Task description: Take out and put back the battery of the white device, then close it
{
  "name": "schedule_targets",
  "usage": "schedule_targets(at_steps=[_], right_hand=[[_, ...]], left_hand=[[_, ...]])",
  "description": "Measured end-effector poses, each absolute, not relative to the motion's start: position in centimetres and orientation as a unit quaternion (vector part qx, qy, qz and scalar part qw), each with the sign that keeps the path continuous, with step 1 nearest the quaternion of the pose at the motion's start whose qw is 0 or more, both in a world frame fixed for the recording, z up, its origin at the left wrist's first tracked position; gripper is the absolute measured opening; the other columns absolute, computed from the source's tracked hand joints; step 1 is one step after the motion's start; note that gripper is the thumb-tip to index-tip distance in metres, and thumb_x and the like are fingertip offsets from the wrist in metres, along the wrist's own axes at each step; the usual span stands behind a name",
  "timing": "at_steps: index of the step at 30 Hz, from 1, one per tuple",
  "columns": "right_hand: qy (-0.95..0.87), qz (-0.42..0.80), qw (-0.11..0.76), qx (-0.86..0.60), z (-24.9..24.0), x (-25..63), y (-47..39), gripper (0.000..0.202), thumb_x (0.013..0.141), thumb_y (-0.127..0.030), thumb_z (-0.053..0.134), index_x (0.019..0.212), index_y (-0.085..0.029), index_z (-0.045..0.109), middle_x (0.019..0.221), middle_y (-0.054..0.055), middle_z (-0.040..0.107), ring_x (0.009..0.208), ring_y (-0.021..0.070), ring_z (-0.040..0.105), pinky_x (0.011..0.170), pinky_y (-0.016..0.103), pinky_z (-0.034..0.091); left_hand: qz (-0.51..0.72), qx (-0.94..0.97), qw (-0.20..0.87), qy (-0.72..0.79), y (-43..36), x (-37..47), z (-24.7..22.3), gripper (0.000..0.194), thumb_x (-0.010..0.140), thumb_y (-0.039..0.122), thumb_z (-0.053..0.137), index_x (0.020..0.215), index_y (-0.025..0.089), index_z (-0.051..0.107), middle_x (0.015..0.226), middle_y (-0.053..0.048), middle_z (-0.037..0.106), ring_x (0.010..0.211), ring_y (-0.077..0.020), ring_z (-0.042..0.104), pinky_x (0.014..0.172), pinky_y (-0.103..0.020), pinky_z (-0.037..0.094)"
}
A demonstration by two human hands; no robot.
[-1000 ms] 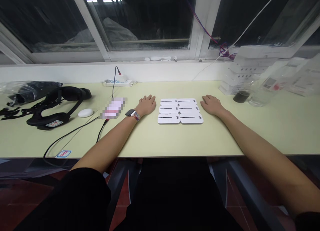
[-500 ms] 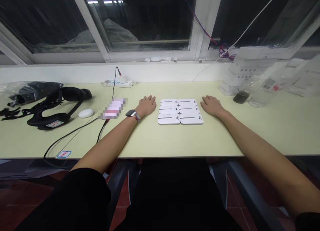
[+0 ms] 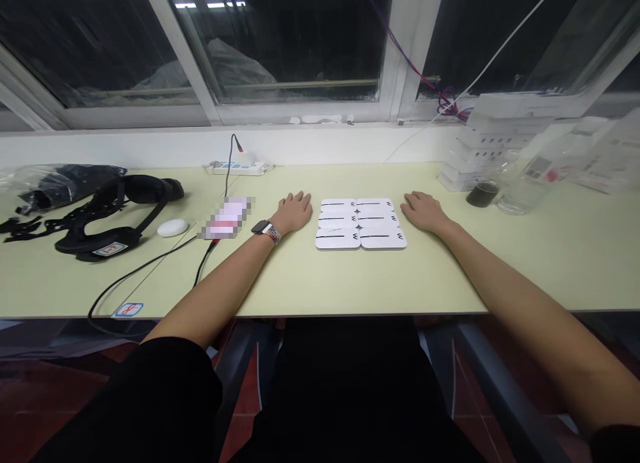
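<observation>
Several white cards (image 3: 383,239) with rounded corners lie in two columns on the pale yellow table (image 3: 300,283). Each carries a black line and a small black mark like a W or M. To the left of them my left hand (image 3: 294,211) rests flat on the table, fingers stretched out and holding nothing. A watch (image 3: 262,227) with a patterned band is on that wrist. My right hand (image 3: 424,211) lies palm down just right of the cards, its fingers spread a little and holding nothing. Neither hand touches the cards.
A black headset (image 3: 117,216), a white oval object (image 3: 173,227) and a blurred phone-like object (image 3: 227,217) with a cable lie left. Behind them is a power strip (image 3: 237,167). At right stand a cup of dark liquid (image 3: 483,194), a clear bottle (image 3: 525,186) and stacked white boxes (image 3: 463,163).
</observation>
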State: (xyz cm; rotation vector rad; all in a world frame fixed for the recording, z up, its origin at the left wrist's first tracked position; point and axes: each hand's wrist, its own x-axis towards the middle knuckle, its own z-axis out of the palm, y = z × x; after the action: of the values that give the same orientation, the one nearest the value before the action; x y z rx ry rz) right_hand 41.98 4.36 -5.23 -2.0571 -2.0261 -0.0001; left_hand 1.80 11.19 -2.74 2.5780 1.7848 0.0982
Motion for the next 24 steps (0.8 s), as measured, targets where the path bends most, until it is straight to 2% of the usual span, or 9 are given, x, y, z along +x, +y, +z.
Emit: schedule_targets(at_steps=[19, 24], right_hand=[[-0.692, -0.001, 0.126, -0.711, -5.30, 41.94, 4.37, 0.056, 0.107, -0.048, 0.031, 0.147, -0.020, 0.058, 0.161, 0.020, 0.055, 0.149, 0.0426, 0.047, 0.122, 0.064, 0.040], [-0.693, 0.003, 0.121, -0.710, -5.13, 41.86, 4.27, 0.056, 0.107, -0.048, 0.030, 0.145, -0.018, 0.059, 0.160, 0.020, 0.055, 0.147, 0.0421, 0.048, 0.121, 0.062, 0.041]], left_hand=[[0.029, 0.821, 0.002, 0.570, 11.18, 1.85, -2.70, 0.068, 0.111, 0.047, 0.021, 0.172, 0.021, 0.034, 0.180, -0.012, 0.031, 0.164, -0.0409, 0.030, 0.131, -0.058, 0.026], [0.023, 0.822, 0.002, 0.569, 10.97, 1.95, -2.51, 0.069, 0.111, 0.045, 0.019, 0.172, 0.016, 0.033, 0.180, -0.015, 0.030, 0.164, -0.0420, 0.029, 0.131, -0.057, 0.026]])
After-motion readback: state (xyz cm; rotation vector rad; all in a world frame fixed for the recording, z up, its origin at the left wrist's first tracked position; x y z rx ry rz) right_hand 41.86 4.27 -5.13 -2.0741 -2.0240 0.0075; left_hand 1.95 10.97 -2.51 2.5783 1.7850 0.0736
